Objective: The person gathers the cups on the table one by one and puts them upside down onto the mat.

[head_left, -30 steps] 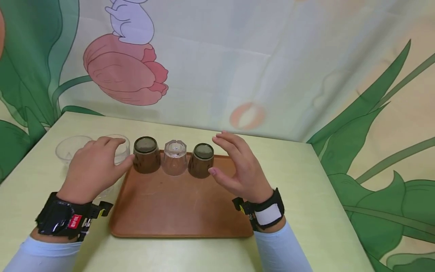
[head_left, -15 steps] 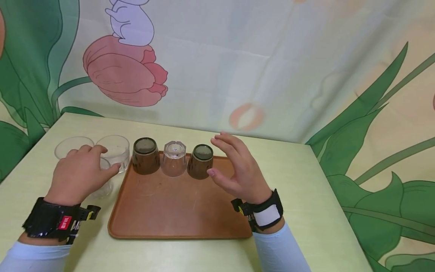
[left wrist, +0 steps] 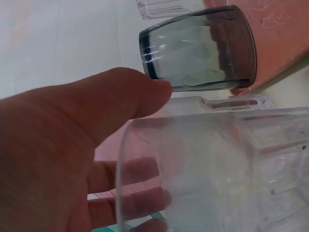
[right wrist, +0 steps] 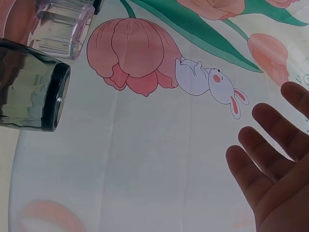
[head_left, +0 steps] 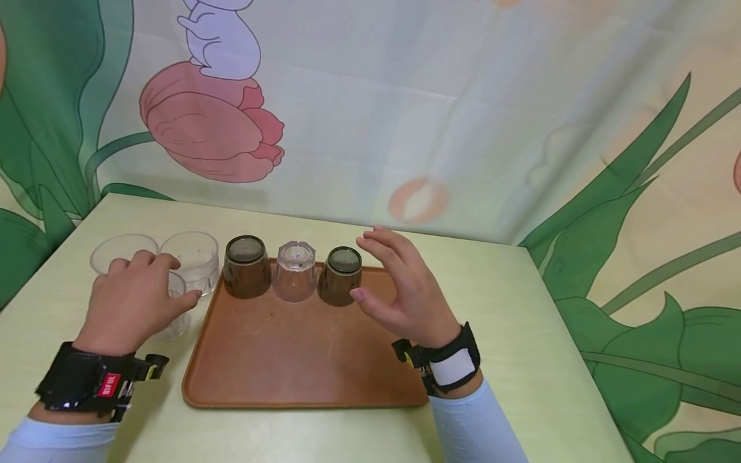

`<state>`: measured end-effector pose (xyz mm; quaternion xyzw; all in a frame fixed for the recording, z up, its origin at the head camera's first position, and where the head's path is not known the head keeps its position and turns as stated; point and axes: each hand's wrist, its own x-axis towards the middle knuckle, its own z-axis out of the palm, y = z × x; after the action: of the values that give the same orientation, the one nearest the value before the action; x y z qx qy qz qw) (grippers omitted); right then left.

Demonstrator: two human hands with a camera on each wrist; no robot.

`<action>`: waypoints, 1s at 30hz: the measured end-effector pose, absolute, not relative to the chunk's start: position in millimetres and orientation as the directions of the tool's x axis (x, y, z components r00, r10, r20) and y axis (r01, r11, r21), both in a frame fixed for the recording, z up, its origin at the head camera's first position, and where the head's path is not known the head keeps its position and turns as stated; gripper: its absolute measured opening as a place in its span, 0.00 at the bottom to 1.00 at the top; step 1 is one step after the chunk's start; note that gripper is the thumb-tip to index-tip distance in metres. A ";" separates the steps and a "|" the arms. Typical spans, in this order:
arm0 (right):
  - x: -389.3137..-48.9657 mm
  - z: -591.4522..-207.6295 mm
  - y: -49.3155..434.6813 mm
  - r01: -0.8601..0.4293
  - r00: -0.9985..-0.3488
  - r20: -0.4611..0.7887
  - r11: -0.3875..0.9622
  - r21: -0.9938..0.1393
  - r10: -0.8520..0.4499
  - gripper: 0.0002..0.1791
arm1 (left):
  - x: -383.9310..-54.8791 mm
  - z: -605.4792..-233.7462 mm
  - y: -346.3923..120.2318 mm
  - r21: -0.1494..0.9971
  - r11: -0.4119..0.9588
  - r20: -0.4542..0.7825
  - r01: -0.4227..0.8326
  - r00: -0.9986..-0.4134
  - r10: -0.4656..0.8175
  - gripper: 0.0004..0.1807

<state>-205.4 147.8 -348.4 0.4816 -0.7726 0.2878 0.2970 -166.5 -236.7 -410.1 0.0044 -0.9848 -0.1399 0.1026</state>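
Note:
My left hand (head_left: 130, 299) reaches over a clear upright drinking glass (left wrist: 212, 169) at the tray's left. Its thumb lies at the glass's near side, and the curled fingers show through the clear wall. In the head view the hand covers much of that glass. My right hand (head_left: 417, 299) is held above the tray's right side with fingers spread, holding nothing. Its thumb tip overlaps the edge of a smoky dark glass (head_left: 341, 280), turned upside down. Beside that, also inverted, stand a clear faceted glass (head_left: 296, 276) and another dark glass (head_left: 247, 273).
The brown tray (head_left: 289, 360) lies mid-table, with the three inverted glasses along its far edge. Two more clear glasses stand left of it: one at the tray's corner (head_left: 191, 257), another farther left (head_left: 123, 247). A patterned curtain (head_left: 347, 128) hangs behind the table.
My left hand has moved left and down, from beside the left dark glass to the nearer clear glass. My right hand has stayed almost in place.

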 end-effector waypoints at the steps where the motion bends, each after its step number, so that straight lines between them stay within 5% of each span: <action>1: -205.4 -348.6 147.9 -0.915 -0.360 0.736 0.371 -0.158 -0.574 0.32 | -166.4 -410.2 -236.5 0.278 0.960 0.194 0.015 -0.980 -0.041 0.38; 30: -205.4 -351.2 147.4 -0.904 -0.381 0.725 0.397 -0.161 -0.574 0.32 | -169.3 -400.8 -245.9 0.299 0.952 -0.031 -0.059 -0.998 -0.052 0.47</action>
<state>-205.4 147.4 -351.2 0.4723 -0.7821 0.2804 0.2943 -169.3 -245.9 -400.8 0.0279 -0.9879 -0.1519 -0.0113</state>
